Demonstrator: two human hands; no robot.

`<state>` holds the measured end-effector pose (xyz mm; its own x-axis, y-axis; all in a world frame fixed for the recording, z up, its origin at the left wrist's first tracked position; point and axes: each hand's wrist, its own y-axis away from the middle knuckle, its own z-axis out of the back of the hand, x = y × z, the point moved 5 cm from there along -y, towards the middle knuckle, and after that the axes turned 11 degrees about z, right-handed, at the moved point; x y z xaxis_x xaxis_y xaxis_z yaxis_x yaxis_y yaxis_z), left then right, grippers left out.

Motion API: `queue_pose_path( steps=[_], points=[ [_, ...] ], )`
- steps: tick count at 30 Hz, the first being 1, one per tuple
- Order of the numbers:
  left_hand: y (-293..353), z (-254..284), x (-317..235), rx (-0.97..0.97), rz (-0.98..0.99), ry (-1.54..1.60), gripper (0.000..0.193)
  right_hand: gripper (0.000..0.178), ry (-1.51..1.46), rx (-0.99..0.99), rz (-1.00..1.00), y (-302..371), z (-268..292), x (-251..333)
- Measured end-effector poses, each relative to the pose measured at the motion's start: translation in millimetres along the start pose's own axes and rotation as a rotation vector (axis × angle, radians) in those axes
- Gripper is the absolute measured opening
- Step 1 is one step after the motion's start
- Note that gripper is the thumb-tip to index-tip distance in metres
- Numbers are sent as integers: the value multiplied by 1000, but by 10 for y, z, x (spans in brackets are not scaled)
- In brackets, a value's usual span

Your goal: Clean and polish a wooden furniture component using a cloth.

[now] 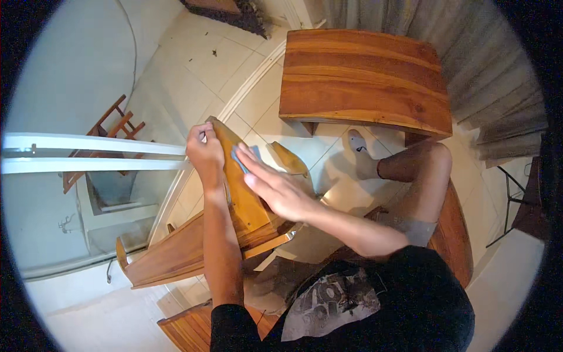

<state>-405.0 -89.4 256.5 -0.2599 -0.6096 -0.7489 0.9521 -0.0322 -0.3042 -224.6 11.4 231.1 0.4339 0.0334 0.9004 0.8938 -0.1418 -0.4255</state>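
Observation:
A long, tapering wooden panel [241, 190], part of a piece of wooden furniture, stretches away in front of me. My left hand [205, 154] is closed around the far end of this panel at its left edge. Pressed against the panel's face is a small blue-grey pad [239, 158], mostly covered by the fingers of my right hand [275, 185]. Those fingers are nearly straight and together over it. Whether the pad is cloth or abrasive cannot be made out. Dark spots like screw holes mark the panel's near end.
A curved wooden bench or low table [363, 82] stands at the far right. Wide wooden boards [170, 249] of the furniture extend left. A folding wooden chair [117, 126] shows behind the glass door's white rail [94, 144]. My foot [358, 146] rests on the tiled floor near the bench.

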Motion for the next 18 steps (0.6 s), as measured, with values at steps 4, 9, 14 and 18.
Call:
queue_pose_path(
  steps=[4,9,14,18],
  points=[
    [4,-11,56,-20,-31,14,9,60,35,6,11,-63,-37,-32],
    [-32,-9,61,-24,-22,-179,14,67,-135,69,-112,-1011,38,-459],
    [-68,-30,92,4,15,-79,11,75,-112,31,-187,-587,57,-299],
    [-52,-32,75,-8,-68,-109,12,70,103,122,-106,322,-21,211]
  ],
)
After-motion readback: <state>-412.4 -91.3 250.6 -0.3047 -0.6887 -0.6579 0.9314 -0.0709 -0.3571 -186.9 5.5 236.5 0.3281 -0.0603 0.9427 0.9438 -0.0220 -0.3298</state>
